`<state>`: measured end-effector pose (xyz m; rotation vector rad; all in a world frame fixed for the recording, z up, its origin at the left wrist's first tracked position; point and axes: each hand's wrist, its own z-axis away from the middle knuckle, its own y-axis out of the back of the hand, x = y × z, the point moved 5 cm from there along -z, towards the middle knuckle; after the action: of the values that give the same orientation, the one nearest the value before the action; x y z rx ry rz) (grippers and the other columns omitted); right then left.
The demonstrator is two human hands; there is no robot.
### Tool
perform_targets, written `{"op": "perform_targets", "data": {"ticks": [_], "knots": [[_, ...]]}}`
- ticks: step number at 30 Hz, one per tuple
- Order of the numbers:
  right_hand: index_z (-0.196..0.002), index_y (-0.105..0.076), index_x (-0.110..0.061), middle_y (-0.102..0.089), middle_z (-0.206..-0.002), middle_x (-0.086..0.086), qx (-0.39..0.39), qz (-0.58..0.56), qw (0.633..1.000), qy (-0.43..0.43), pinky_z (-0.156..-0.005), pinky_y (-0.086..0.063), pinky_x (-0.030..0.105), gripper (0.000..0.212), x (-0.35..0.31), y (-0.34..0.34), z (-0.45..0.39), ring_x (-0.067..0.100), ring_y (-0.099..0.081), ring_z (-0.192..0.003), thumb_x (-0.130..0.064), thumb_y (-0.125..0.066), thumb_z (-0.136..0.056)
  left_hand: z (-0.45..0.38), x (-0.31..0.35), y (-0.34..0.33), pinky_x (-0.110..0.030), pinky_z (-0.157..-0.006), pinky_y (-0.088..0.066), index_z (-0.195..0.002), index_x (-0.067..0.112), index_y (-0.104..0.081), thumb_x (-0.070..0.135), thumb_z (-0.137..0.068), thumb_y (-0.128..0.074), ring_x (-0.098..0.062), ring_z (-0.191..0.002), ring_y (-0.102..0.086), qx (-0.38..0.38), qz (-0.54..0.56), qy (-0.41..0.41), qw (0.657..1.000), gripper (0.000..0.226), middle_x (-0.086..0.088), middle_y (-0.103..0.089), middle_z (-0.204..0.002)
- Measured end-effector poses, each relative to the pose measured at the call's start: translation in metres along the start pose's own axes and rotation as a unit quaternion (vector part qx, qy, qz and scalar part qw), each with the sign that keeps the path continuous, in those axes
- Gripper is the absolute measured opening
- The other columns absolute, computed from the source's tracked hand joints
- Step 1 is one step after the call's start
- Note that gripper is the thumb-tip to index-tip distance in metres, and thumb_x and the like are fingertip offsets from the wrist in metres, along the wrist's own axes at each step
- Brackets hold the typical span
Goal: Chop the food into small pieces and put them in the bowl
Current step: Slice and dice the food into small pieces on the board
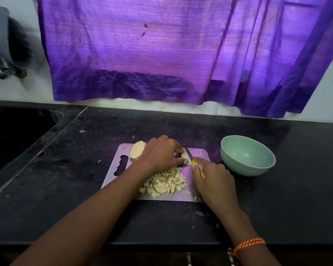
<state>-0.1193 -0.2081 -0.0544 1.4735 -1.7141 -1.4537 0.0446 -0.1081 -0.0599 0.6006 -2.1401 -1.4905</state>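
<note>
A metal cutting board lies on the black counter. My left hand pinches a pale piece of food at the board's far side. My right hand grips a yellow-handled knife, its blade set against that piece. A pile of small chopped pieces lies on the board's near half. Stacked pale slices sit at the board's far left corner, partly hidden by my left hand. A light green bowl stands right of the board with nothing in it.
A dark sink basin is sunk into the black counter at the left. A purple curtain hangs behind the counter. A metal tap shows at the far left. The counter's front edge runs just below my forearms.
</note>
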Motion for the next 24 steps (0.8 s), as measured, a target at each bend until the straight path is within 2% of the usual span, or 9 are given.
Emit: {"op": "perform_targets", "data": {"ticks": [3,7,10,14,19,24], "knots": [[-0.135,-0.06,-0.036,-0.068,-0.101,0.007,-0.008,0.0,1.0,0.015,-0.066,-0.034,0.034,0.035,-0.004,-0.001,0.0,0.028,-0.062,-0.089,-0.041,-0.044,-0.104,0.0,0.001,-0.001,-0.04,-0.083,-0.058,-0.11,0.029,-0.082,0.072,-0.09,-0.066,-0.014,-0.11,-0.065,0.006,-0.01,-0.002,1.0,0.05,0.017,-0.077,-0.117],[-0.135,-0.059,-0.035,-0.068,-0.1,0.007,-0.014,-0.006,0.999,0.03,-0.066,-0.034,0.034,0.034,-0.005,-0.001,0.002,0.027,-0.062,-0.089,-0.039,-0.044,-0.104,0.0,0.001,-0.003,-0.038,-0.08,-0.058,-0.106,0.029,-0.081,0.072,-0.091,-0.065,-0.013,-0.109,-0.064,0.008,-0.014,0.004,1.0,0.048,0.015,-0.078,-0.112],[-0.135,-0.06,-0.035,-0.068,-0.099,0.007,-0.018,-0.004,0.999,0.029,-0.065,-0.034,0.034,0.034,-0.002,0.001,0.008,0.028,-0.063,-0.089,-0.039,-0.045,-0.104,0.0,0.002,-0.001,-0.04,-0.083,-0.058,-0.108,0.029,-0.081,0.07,-0.092,-0.065,-0.014,-0.113,-0.064,0.004,-0.015,0.004,1.0,0.047,0.016,-0.077,-0.118],[-0.141,-0.056,-0.037,-0.069,-0.097,0.008,-0.015,-0.014,0.999,0.032,-0.069,-0.047,0.038,0.039,0.003,0.005,0.024,0.029,-0.064,-0.087,-0.04,-0.045,-0.104,0.001,0.006,0.004,-0.04,-0.088,-0.057,-0.118,0.029,-0.081,0.065,-0.094,-0.068,-0.015,-0.123,-0.061,-0.004,-0.008,0.002,1.0,0.045,0.02,-0.071,-0.134],[-0.146,-0.052,-0.041,-0.07,-0.094,0.004,-0.016,-0.032,0.999,0.03,-0.066,-0.043,0.037,0.043,0.013,0.011,0.046,0.025,-0.064,-0.085,-0.044,-0.046,-0.103,0.002,0.008,0.006,-0.039,-0.088,-0.056,-0.127,0.032,-0.078,0.063,-0.097,-0.066,-0.016,-0.127,-0.059,-0.014,-0.013,0.007,1.0,0.045,0.021,-0.068,-0.139],[-0.142,-0.055,-0.042,-0.069,-0.084,0.0,-0.01,-0.041,0.999,0.034,-0.067,-0.05,0.039,0.041,0.018,0.019,0.063,0.021,-0.062,-0.077,-0.047,-0.048,-0.102,0.002,0.006,0.005,-0.039,-0.087,-0.056,-0.123,0.031,-0.079,0.062,-0.097,-0.065,-0.016,-0.126,-0.059,-0.01,-0.013,0.013,1.0,0.043,0.022,-0.068,-0.138]]}}
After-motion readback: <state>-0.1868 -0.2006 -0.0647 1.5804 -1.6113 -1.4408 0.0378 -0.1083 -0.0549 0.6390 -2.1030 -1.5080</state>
